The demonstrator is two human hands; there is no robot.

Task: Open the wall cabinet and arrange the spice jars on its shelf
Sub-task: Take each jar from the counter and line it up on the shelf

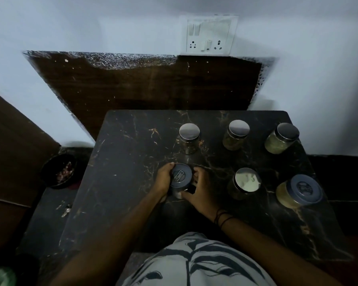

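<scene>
Glass spice jar with dark round lid (181, 176), upright between my hands.
Left hand (163, 179) and right hand (202, 188) curl round its sides; neither nearer.

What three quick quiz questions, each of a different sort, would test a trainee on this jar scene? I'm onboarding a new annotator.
1. True or false: both the left hand and the right hand grip the held jar.
2. How many other jars stand untouched on the marble table? A) three B) five C) seven
3. Fill in: on the wall above the table sits a white ____.

Key:
1. True; a hand wraps each side of it.
2. B; three in the far row, starting with the far left jar, and two nearer, ending with the near right jar.
3. Switchboard, with sockets.
</scene>
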